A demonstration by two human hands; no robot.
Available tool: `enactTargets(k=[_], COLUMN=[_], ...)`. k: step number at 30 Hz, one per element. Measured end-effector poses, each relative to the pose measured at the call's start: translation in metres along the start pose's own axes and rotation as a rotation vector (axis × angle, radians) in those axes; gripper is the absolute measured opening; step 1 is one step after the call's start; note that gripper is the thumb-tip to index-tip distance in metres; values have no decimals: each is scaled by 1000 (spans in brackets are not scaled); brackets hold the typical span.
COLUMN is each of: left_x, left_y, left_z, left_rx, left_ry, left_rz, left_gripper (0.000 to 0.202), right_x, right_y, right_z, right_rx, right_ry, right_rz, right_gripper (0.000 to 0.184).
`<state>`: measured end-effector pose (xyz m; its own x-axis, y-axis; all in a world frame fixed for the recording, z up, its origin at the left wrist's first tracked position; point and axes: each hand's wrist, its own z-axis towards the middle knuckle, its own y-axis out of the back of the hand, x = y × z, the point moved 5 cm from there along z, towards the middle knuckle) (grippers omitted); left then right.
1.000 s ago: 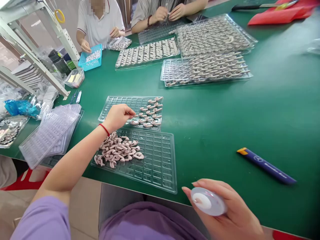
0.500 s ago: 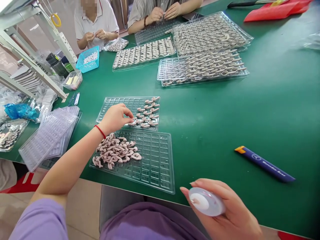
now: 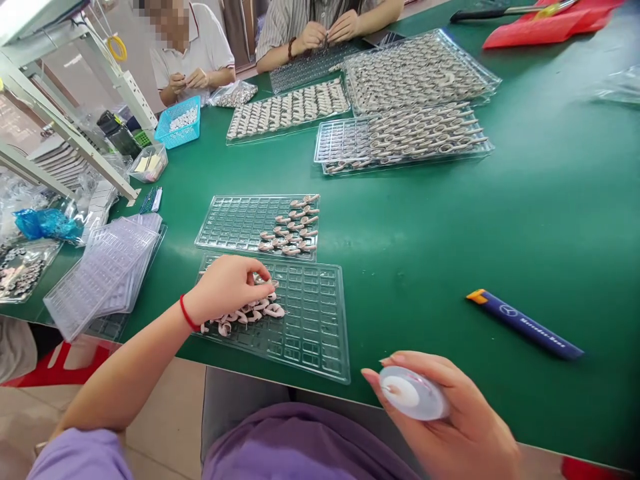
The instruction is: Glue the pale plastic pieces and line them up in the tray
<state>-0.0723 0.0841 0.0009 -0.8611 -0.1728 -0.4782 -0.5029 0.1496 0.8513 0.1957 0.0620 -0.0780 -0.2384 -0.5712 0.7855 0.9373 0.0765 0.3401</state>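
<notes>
My left hand (image 3: 233, 287) is over a heap of small pale-pink curved plastic pieces (image 3: 260, 310). Its thumb and index finger pinch one such piece at the heap's right side, partly hidden by the fingertips. The heap lies on a clear compartment tray (image 3: 315, 320) near the table's front edge. Just behind it sits a second clear tray (image 3: 235, 217), with similar pieces set in rows at its right end. My right hand (image 3: 450, 413), at the front edge, is wrapped round a translucent squeeze bottle (image 3: 433, 400) with a white top and thin tip facing up.
A blue cutter-like tool (image 3: 525, 323) lies at right. Stacked empty trays (image 3: 103, 270) stand at left, near a white metal frame (image 3: 100, 160). Filled trays (image 3: 420, 73) and a blue basket (image 3: 173, 133) are farther back. Two co-workers handle small parts across the green table (image 3: 400, 213).
My left hand has moved from the rows in the rear tray down to the heap in the front tray. My right hand still holds the bottle in nearly the same place.
</notes>
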Motion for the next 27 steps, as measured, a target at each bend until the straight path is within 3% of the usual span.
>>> enactTargets(k=[7,10,13,16,20,24,27], left_x=[11,5,-5,-8,3,11,10], left_y=[-26,-48,-68,-79,-84,-89,-92], left_z=[-51,-66,-75,-82,-92,-95,-92], left_rx=[-48,-26,-10,-82,-186,-198,-186], left_ry=[170,234,273,297,350,398,414], left_rz=[-638,-876,-1067,-1143,-1196,-1269,-1329], left_gripper=[23,29,30,29,28,39,36], right_x=[3,17,36,49,50,49,53], right_y=[-1,-12,-31,-45,-52,-57,-61], right_z=[1,9,19,26,28,27,26], right_rx=[15,46,122,197,242,283,298], right_ry=[-53,-48,60,182,226,237,244], right_rz=[39,87,136,179,207,207,243], right_gripper=[21,22,25,27,28,28,29])
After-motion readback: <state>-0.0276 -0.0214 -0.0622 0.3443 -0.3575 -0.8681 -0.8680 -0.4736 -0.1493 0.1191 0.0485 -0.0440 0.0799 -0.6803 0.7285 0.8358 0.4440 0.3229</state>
